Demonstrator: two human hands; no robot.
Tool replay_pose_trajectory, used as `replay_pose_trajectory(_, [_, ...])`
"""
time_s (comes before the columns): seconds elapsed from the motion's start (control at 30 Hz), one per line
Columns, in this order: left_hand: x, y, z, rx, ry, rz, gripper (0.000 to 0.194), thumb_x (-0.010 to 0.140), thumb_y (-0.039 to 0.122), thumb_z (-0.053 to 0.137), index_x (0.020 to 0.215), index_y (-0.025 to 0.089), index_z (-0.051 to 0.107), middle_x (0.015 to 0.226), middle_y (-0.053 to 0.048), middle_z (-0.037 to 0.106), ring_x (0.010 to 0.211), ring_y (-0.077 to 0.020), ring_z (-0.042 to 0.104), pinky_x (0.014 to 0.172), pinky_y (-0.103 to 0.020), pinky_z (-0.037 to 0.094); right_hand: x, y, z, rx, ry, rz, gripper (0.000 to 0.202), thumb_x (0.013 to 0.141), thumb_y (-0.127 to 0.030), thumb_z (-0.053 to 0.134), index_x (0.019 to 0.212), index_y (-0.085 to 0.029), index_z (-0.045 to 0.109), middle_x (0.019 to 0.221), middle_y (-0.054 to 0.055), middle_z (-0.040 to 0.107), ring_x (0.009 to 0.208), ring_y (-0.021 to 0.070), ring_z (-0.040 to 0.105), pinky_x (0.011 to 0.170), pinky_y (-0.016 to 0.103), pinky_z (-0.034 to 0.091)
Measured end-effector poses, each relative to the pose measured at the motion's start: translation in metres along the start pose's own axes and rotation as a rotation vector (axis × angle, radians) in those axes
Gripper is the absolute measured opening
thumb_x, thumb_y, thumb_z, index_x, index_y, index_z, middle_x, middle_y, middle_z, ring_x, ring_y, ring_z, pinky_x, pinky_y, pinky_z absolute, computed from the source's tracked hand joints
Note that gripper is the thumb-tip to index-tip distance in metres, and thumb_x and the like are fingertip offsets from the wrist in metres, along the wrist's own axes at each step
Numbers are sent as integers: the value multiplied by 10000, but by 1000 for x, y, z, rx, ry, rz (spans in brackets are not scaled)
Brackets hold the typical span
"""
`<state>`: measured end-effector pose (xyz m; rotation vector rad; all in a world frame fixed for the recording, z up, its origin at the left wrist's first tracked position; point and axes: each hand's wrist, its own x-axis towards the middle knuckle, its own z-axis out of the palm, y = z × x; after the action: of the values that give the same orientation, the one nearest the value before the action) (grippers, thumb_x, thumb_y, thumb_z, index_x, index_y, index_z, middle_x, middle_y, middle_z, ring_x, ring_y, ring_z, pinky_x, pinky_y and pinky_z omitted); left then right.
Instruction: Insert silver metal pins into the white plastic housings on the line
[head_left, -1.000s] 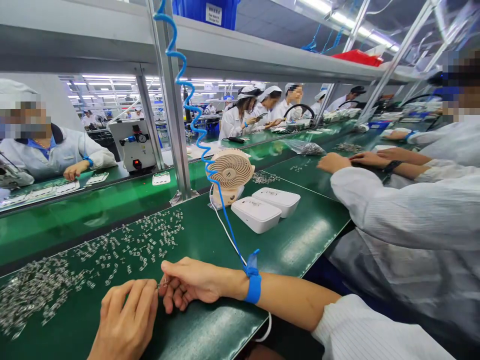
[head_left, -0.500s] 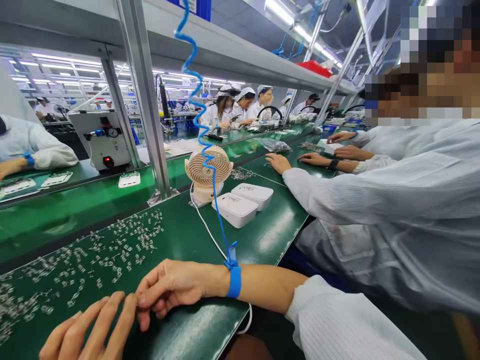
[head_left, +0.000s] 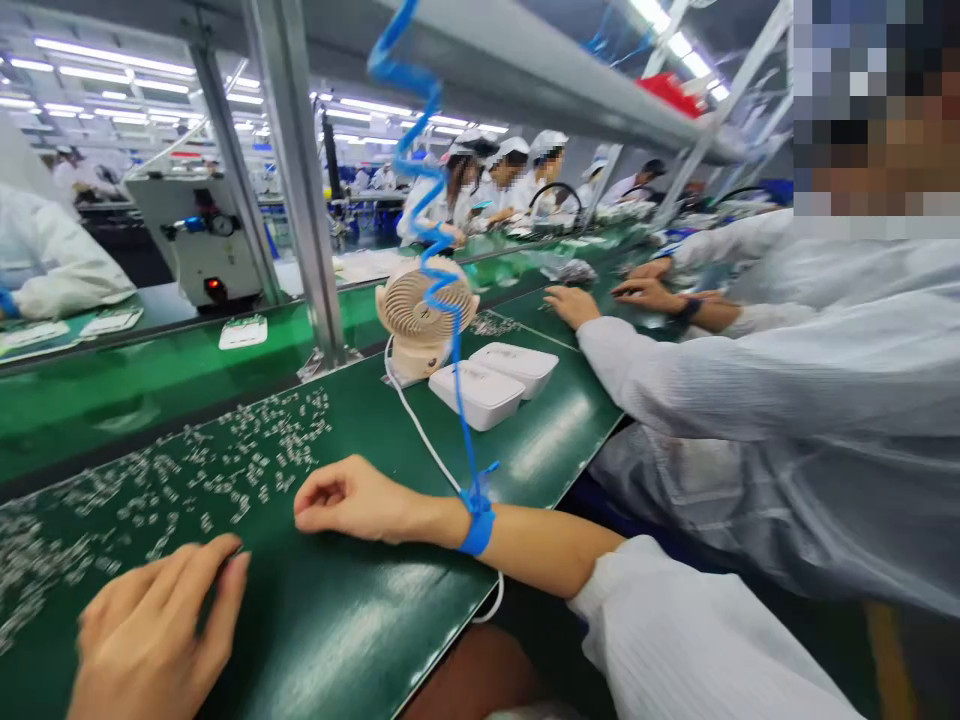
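Silvery small metal pieces [head_left: 238, 508] lie scattered beyond the left hand [head_left: 154, 625], fingers narrow, and the right hand [head_left: 364, 502], fingers curled, either's grip unclear; farther right, a clear plastic bag [head_left: 577, 271] holds grey bits

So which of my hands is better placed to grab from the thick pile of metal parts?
Your left hand, I'd judge: it's nearer the thick pile of metal parts, on that same side. Your right hand is farther across, and its wrist strap is joined to the blue cord.
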<state>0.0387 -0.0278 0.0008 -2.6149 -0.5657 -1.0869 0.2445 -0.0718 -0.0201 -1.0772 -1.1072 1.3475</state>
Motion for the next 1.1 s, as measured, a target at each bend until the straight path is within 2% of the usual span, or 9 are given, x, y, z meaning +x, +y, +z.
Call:
replay_pose_trajectory(0.1, [8, 17, 1, -25, -141, -79, 156, 881, 273, 464, 816, 200, 586, 666, 39, 644, 563, -106, 559, 608, -255, 402, 3, 0, -4, -32, 112, 1, 110, 599, -201, 674, 627, -145, 583, 553, -63, 501, 556, 61, 429, 564, 223, 321])
replay_pose_trajectory(0.3, [10, 24, 4, -263, -348, -502, 143, 818, 274, 483, 794, 213, 611, 687, 42, 665, 605, -98, 599, 491, -190, 414, 7, 1, -12, -55, 224, -2, 159, 543, -262, 675, 601, -153, 574, 543, -57, 506, 552, 67, 437, 566, 232, 331])
replay_pose_trajectory(0.43, [8, 21, 5, -396, -398, -614, 324, 816, 248, 503, 1123, 218, 601, 908, -3, 707, 720, -114, 642, 500, -188, 451, 6, -3, -15, -60, 258, -9, 172, 534, -277, 676, 609, -143, 601, 598, -31, 556, 591, 73, 472, 607, 238, 363])
replay_pose_trajectory(0.53, [5, 22, 7, -360, -397, -516, 433, 834, 241, 481, 1262, 183, 507, 1085, -57, 674, 848, -150, 651, 603, -238, 509, 6, -6, -20, -92, 324, -60, 184, 531, -270, 682, 646, -148, 605, 607, -24, 563, 600, 89, 499, 613, 249, 386])
replay_pose_trajectory(0.63, [1, 26, 9, -265, -351, -354, 315, 855, 233, 452, 1131, 158, 581, 1192, -94, 618, 1051, -210, 590, 845, -373, 495, 7, -10, -32, -200, 414, -187, 155, 583, -280, 653, 664, -160, 598, 614, -13, 568, 598, 103, 512, 598, 258, 392])
replay_pose_trajectory(0.8, [-6, 32, 12, -230, -413, -242, 231, 875, 238, 443, 1009, 192, 625, 1146, -88, 616, 1002, -228, 571, 842, -439, 455, 9, -23, -71, -417, 711, -442, 63, 633, -237, 602, 632, -176, 586, 582, -21, 541, 538, 96, 473, 538, 249, 367])
replay_pose_trajectory(0.9, [-7, 35, 13, -221, -435, -208, 246, 888, 262, 431, 1031, 198, 621, 1155, -84, 609, 1006, -235, 552, 855, -452, 437, 6, -31, -100, -391, 936, -524, 25, 604, -180, 598, 628, -181, 590, 596, -24, 548, 554, 100, 488, 562, 251, 390])
replay_pose_trajectory(1.0, [-6, 39, 18, -195, -476, -166, 288, 895, 298, 421, 1096, 197, 602, 1211, -86, 587, 1018, -249, 530, 871, -469, 426, -5, -36, -129, -291, 1203, -533, 69, 560, -135, 599, 602, -182, 572, 573, -39, 529, 549, 98, 472, 573, 249, 397])
replay_pose_trajectory(1.1, [0, 43, 28, -188, -600, -103, 355, 893, 352, 422, 1183, 206, 567, 1305, -85, 529, 1075, -280, 493, 897, -498, 413, -24, -31, -149, -277, 1345, -490, 79, 540, -130, 590, 583, -182, 550, 532, -58, 497, 507, 95, 430, 536, 248, 374])
